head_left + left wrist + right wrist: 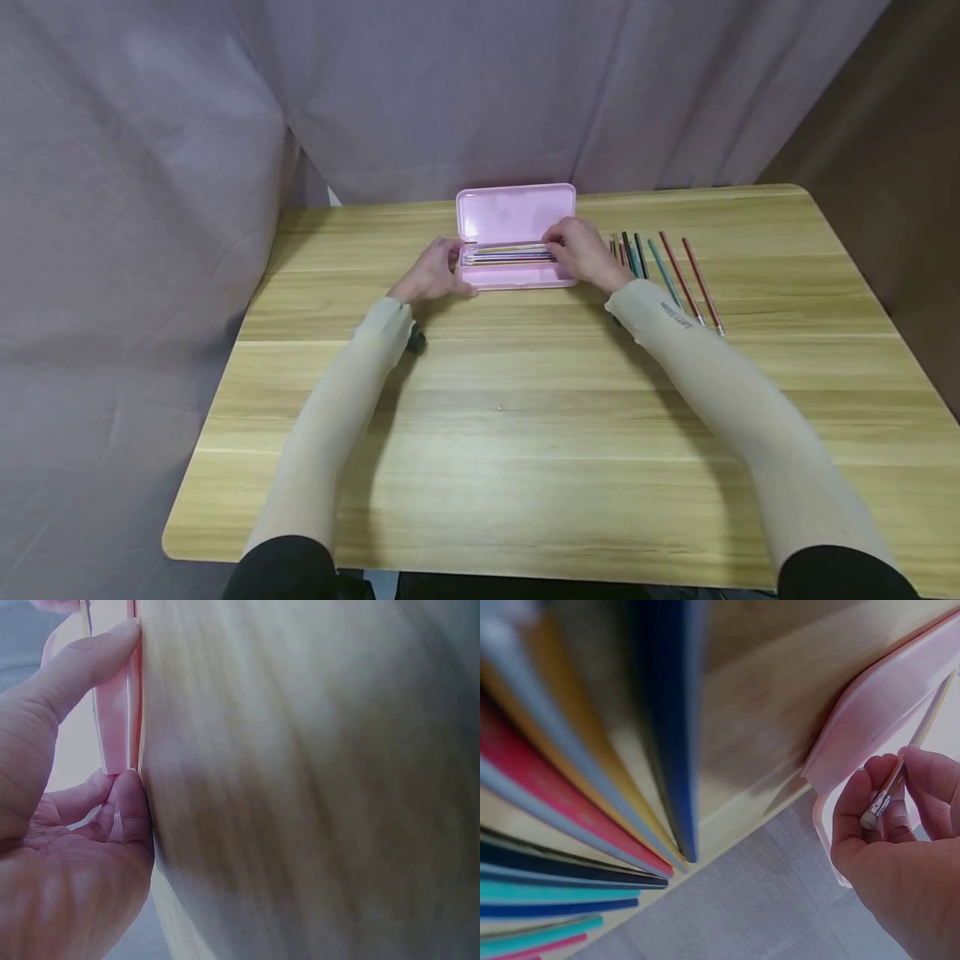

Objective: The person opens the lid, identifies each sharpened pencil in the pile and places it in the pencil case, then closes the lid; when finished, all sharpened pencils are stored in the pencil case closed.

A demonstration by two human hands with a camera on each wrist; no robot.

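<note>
A wide wooden bench [525, 400] fills most of the head view, with a mauve curtain [225, 125] hanging behind it and down its left side. Toward the far middle of the bench lies an open pink pencil case [516, 242], its lid standing up on the far side and its tray already carrying several pencils laid lengthwise. To the right of the case, near but apart from it, a row of loose coloured pencils [663, 271] lies on the wood, running from far to near; the right wrist view shows them close up as blurred bands of blue, red, teal and yellow. The left hand [437, 271] rests at the left end of the case, and the left wrist view shows a fingertip and the thumb pressed against the pink edge, steadying it rather than gripping round it. The right hand [583, 254] is over the right end of the tray, its fingers and thumb pinching a yellow eraser-tipped pencil [889, 787] near its metal band, the shaft pointing into the case. The step in hand appears to be laying this pencil into the tray beside the others. The next move probably calls for lowering it level so it lies parallel with those already inside, letting go, and then reaching right to the loose row for another one, while the left hand stops the case sliding.
</note>
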